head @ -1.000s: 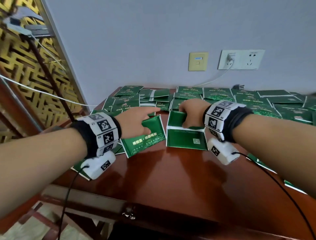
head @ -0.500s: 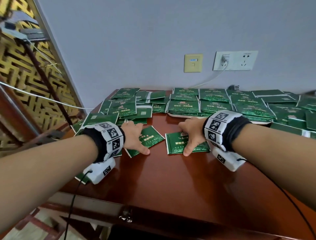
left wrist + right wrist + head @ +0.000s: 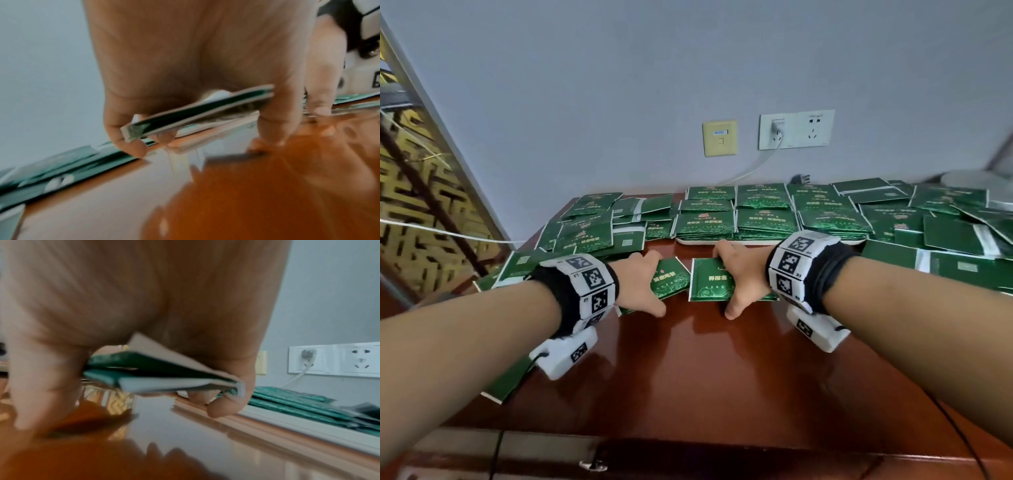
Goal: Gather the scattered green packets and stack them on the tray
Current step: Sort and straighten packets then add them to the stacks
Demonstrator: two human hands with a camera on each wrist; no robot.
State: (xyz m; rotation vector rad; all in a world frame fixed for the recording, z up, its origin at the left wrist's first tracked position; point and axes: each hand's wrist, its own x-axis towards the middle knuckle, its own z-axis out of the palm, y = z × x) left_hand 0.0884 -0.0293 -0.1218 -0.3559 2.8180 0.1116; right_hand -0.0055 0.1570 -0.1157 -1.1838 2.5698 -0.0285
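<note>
Both hands [image 3: 640,277] [image 3: 739,274] have lifted their green packets [image 3: 197,112] [image 3: 156,374], pinched clear of the table [image 3: 722,377] in wrist views.

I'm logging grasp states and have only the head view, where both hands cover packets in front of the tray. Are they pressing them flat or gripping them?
Observer: Gripping. The left wrist view shows the left hand holding its left stack between thumb and fingers, tilted and lifted off the table.
Operator: Is that a single packet?
Observer: No, at least two layered edges show.
Operator: And the right?
Observer: The right hand has its fingers curled under the right stack, which is also clear of the wood.
</note>
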